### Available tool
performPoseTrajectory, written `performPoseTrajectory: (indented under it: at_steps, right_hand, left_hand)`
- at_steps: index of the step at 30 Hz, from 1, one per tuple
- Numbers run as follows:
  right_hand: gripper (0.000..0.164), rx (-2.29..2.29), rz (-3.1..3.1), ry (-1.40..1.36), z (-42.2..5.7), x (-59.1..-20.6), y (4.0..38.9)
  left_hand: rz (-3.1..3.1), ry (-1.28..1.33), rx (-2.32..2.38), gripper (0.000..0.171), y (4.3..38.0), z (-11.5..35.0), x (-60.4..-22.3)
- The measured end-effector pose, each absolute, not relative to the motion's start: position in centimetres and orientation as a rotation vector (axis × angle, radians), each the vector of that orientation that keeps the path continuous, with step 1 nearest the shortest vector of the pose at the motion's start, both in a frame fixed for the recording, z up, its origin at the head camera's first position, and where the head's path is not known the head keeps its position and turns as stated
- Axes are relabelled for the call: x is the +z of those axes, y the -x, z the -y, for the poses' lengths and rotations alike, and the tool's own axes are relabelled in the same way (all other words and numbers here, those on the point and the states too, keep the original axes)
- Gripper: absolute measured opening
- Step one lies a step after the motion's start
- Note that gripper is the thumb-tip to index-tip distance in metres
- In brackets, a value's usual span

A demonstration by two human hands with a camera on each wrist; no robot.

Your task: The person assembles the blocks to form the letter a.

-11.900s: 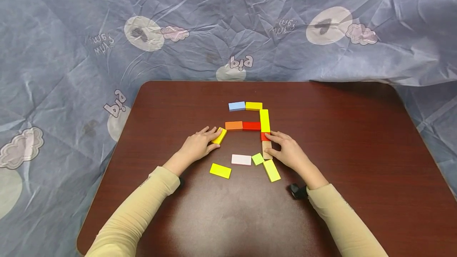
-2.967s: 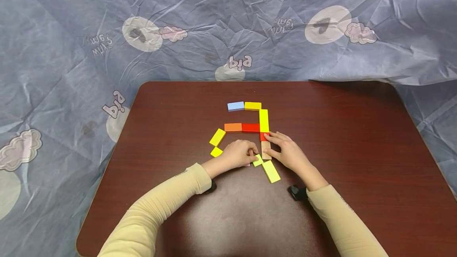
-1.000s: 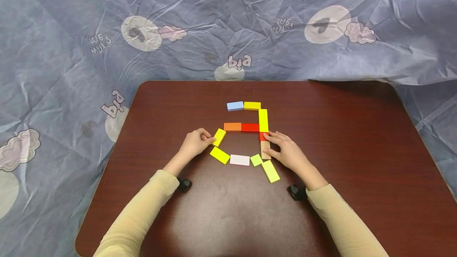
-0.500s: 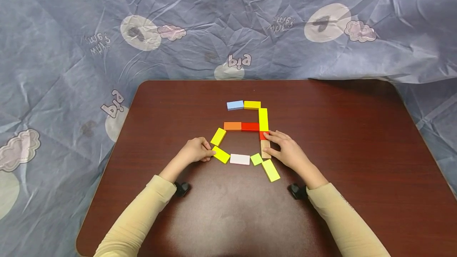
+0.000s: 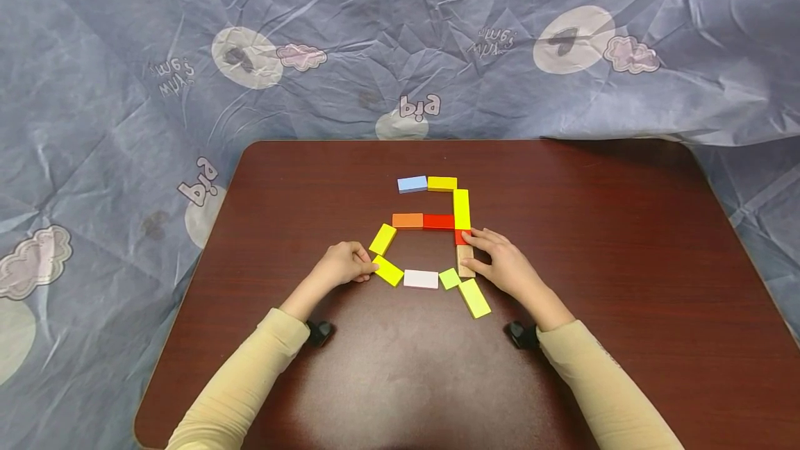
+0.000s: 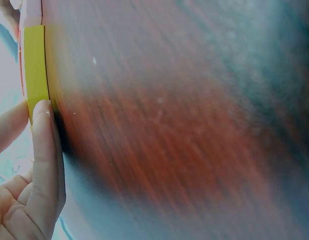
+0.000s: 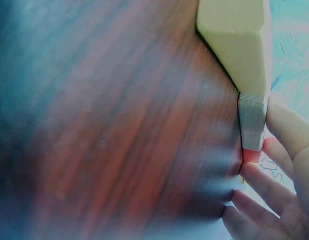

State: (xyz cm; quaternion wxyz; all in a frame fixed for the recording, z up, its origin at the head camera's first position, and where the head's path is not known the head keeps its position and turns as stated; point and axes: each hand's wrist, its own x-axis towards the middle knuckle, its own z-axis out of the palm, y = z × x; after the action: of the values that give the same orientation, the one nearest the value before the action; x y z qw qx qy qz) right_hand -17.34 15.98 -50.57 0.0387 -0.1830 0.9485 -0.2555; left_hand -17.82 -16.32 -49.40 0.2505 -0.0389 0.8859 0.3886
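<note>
At the lower left of the block outline, my left hand (image 5: 340,264) pinches the near end of a yellow block (image 5: 389,271) between thumb and finger; the left wrist view shows that yellow block (image 6: 36,65) with a fingertip on its side. Another yellow block (image 5: 382,239) slants just above it. My right hand (image 5: 507,266) rests along the outline's right side, its index fingertip on a small red block (image 5: 461,237) and its thumb at a bare wooden block (image 5: 464,262). In the right wrist view the wooden block (image 7: 251,120) stands beside the thumb, fingers reaching past it.
A white block (image 5: 421,279), a lime square block (image 5: 449,278) and a pale yellow block (image 5: 475,298) continue along the bottom. Orange (image 5: 407,221) and long red (image 5: 439,221) blocks cross the middle; a blue block (image 5: 412,185) and yellow ones form the top. All lie on a brown table (image 5: 594,228).
The lower-left yellow block has moved up and turned, its ends now near the slanted yellow and white blocks. My left hand shifted from the slanted block down to it. The right hand stayed put.
</note>
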Motion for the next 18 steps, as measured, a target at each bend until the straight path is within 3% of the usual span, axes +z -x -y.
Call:
performPoseTrajectory:
  at_steps: [18]
  right_hand:
    - [0.059, -0.781, -2.905, 0.567, -16.04, -50.61, 17.38]
  left_hand:
    - [-2.513, 0.063, 1.016, 0.022, 17.26, 16.25, -49.36]
